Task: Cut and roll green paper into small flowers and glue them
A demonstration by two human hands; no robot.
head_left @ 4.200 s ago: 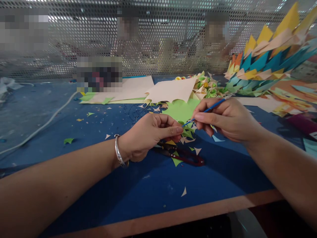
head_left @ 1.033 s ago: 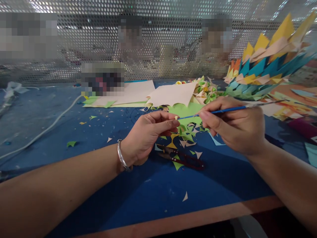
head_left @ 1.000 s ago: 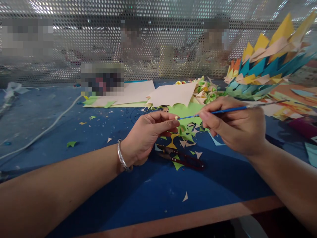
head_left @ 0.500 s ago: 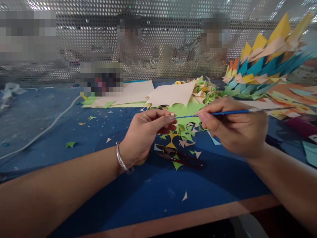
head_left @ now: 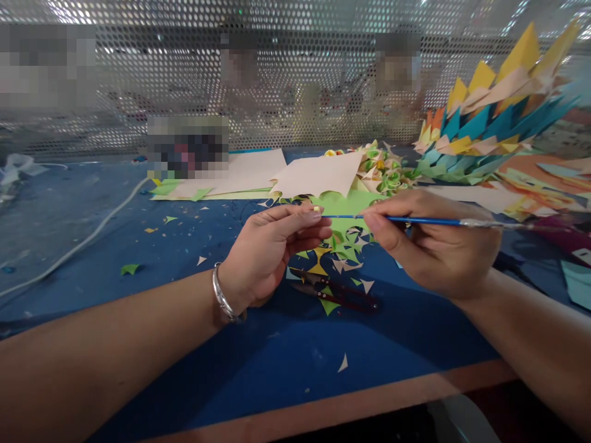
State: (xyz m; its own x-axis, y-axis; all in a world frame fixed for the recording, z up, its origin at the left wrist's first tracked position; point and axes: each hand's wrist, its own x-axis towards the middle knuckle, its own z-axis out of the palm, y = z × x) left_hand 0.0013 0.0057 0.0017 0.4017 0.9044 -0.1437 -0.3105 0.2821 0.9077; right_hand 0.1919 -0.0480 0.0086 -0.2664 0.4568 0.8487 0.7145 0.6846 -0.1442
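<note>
at the far left a white cord (head_left: 87,237) trailed across the blue table (head_left: 258,363), with a few stray paper scraps (head_left: 129,269) near it. further in, the left hand (head_left: 270,255), a silver bangle (head_left: 221,298) on its wrist, was raised just above the table, thumb and forefinger pinched together on a tiny pale yellow paper piece (head_left: 317,210). the thin end of a blue paintbrush (head_left: 415,221) met that piece, touching it or threaded into it; which one could not be told. below the gap between the hands lay dark red snips (head_left: 344,297) among green and cream offcuts (head_left: 346,249), well apart from both hands. the right hand (head_left: 436,246) gripped the brush shaft, thumb and fingers closed around it, bristle end pointing right. beyond, cream sheets (head_left: 318,175) and a green sheet (head_left: 344,203) lay flat, and at the far right stood a stack of pointed coloured papers (head_left: 489,129).

the piece looked so small that a slight loosening of the pinch, or too hard a push from the brush end, could probably drop it among the offcuts, where it would be hard to find. a firm squeeze might instead crush it.
</note>
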